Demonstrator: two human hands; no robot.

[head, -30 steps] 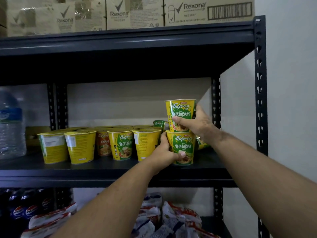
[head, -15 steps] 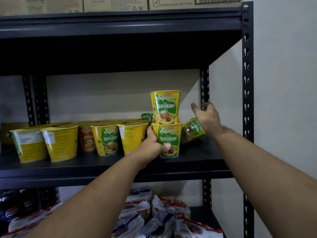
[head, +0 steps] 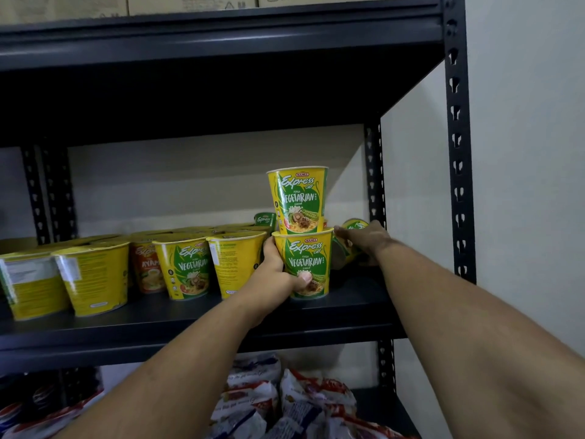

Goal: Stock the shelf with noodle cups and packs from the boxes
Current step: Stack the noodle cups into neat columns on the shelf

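Two cups stood upright, the top cup on the bottom cup, at the right of the shelf, the left hand gripping the bottom one, the right hand resting flat, fingers straight, on a tipped cup lying on its side.

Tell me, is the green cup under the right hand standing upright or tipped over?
Tipped over. The green cup lies on its side behind the stacked cups, and the right hand rests on it.

One cup stands on another on the shelf, a tipped cup right of them.
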